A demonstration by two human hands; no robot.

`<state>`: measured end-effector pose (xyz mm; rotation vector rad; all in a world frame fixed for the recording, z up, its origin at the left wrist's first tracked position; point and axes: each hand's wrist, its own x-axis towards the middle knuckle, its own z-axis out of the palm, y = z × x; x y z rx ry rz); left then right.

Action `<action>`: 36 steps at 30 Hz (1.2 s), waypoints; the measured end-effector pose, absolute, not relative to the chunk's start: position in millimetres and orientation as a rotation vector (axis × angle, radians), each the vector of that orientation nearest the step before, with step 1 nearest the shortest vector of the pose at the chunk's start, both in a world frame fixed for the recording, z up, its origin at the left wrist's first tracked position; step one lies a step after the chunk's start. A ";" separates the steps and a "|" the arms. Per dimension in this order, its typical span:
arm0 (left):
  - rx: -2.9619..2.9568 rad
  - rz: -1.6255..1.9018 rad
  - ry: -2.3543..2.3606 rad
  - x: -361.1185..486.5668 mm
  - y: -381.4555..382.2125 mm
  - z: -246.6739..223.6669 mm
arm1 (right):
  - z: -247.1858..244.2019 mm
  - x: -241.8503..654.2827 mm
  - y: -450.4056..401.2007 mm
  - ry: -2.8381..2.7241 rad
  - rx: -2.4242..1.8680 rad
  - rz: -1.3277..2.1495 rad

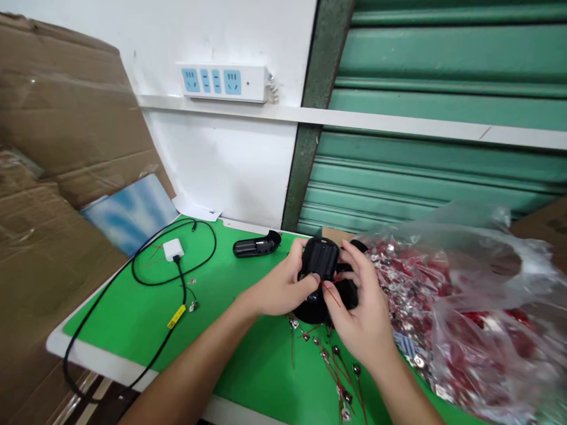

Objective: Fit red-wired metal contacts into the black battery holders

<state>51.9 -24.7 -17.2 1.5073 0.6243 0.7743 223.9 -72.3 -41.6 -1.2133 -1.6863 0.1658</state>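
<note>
In the head view, the left hand's (287,280) grip is closed around the left side of a black casing (322,258), thumb over its lower edge. The casing is held up over the surface (261,369), between both hands. The right hand's (361,301) grip is half curled, its thumb beside a thin red wire (331,294); I cannot tell whether it pinches it. Loose wired contacts (348,398) lie toward the front edge, a black part (254,246) near the back edge, a plastic bag (472,330) of red-wired pieces at the right end.
</note>
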 end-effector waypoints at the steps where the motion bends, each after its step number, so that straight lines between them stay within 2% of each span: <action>1: 1.529 0.772 0.632 52.1 -25.6 -17.4 | -42.5 223.9 -72.4 -1.694 -1.212 0.215; 14: 1.741 0.799 0.673 45.2 -23.2 -19.9 | -31.1 223.9 -72.6 -1.566 -1.108 0.687; 36: 1.849 0.859 0.787 54.7 -29.0 -25.7 | -45.1 219.8 -66.8 -1.460 -1.130 0.756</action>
